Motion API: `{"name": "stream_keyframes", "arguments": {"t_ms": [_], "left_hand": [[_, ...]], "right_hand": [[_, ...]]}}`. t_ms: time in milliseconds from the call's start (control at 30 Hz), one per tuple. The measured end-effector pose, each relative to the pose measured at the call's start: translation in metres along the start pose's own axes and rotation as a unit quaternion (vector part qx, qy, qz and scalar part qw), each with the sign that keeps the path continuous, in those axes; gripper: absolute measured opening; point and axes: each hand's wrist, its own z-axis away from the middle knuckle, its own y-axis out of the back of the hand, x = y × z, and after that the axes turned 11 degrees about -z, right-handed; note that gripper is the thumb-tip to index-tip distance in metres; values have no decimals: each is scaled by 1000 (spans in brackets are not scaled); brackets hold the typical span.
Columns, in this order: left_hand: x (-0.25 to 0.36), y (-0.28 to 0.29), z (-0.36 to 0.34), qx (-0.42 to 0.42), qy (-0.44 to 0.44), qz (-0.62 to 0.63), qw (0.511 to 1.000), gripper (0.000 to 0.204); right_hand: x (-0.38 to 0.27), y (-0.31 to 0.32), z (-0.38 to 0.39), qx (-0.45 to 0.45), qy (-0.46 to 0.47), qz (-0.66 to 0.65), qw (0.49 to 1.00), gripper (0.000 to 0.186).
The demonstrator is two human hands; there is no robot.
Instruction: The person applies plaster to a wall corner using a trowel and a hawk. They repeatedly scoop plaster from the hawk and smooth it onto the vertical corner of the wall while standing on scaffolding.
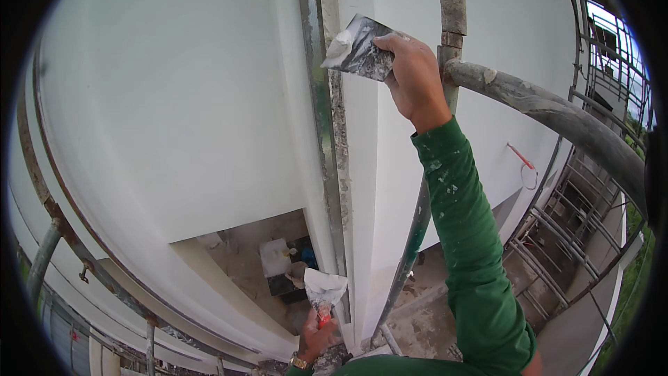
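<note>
Occupying the hands (416, 78): dark flat blade (369, 52) right, putty knife (325, 287) left.

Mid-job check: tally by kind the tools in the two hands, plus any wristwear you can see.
Flat rectangular grey metal blade smeared with white paste, in the right hand: 1
Red-handled putty knife, also carrying white paste, in the left hand: 1
Gold-toned wristwatch, worn on that hand's wrist: 1
Total: 3

One head-worn fisheye looks down the white wall (195, 111), close up.
</note>
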Motion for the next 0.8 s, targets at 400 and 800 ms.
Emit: {"name": "stream_keyframes", "arguments": {"t_ms": [400,800], "left_hand": [[-5,36,23,66,8,11,998,38],[-19,54,44,176,22,-15,984,31]], "right_hand": [[-33,-101,-225,-11,418,653,632,25],[2,-141,-259,12,405,679,612,27]]}}
